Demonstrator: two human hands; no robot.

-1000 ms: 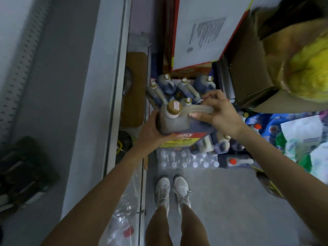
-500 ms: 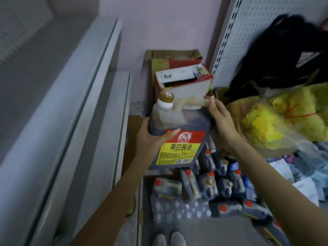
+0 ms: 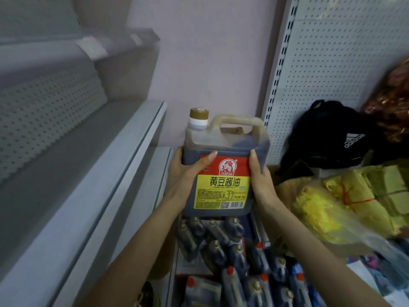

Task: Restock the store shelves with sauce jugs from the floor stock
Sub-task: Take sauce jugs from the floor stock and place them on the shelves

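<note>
One sauce jug is gripped upright by its sides in the left hand and right hand, not yet on the shelf, with many floor jugs left to stock.

Red-and-yellow label, dark jug

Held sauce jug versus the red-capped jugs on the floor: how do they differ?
The held sauce jug has a gold-brown cap; the red-capped jugs have red ones. The held sauce jug is lifted, gripped by the left hand and right hand; the red-capped jugs stand below it, untouched. Both hold dark sauce.
</note>
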